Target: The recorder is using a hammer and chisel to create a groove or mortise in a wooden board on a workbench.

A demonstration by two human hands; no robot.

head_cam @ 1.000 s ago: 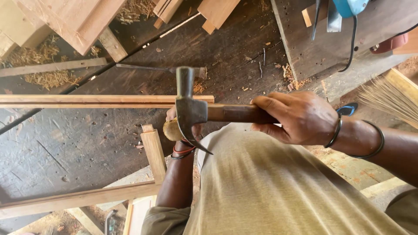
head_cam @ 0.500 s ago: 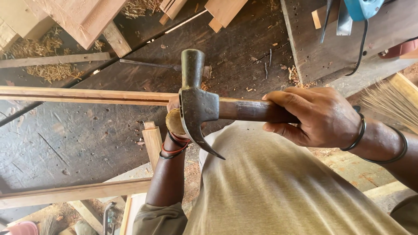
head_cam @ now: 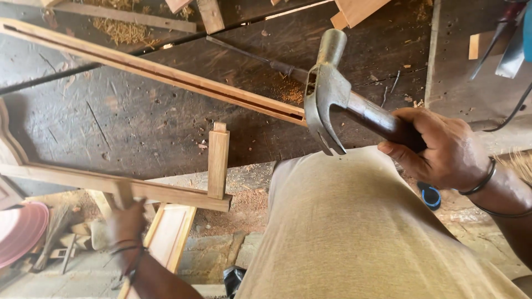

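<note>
Pink, curved plastic of some kind [head_cam: 22, 230] sits at the far left edge of the frame, low down. Just right of it, your left hand [head_cam: 126, 217] is in the lower left, blurred; it appears closed around a short upright piece of the wooden frame [head_cam: 83, 180], though the fingers are too smeared to be sure. That frame piece runs across the left half of the picture, with a short wooden post [head_cam: 218, 158] standing up from it near the centre. Above, a long grooved strip of wood [head_cam: 149, 69] slants from the upper left down toward the middle, lying on the dark, scarred table [head_cam: 111, 122]. Sawdust and wood scraps lie along the top edge. Right of centre, a steel claw hammer [head_cam: 327, 94] is raised over the table, head up and claw pointing down toward your tan shirt [head_cam: 354, 227]. Your right hand [head_cam: 443, 147] in the right part of the frame is wrapped tight around the hammer's dark handle, with dark bands at the wrist. Blue and grey tool parts [head_cam: 515, 39] show in the upper right corner.
</note>
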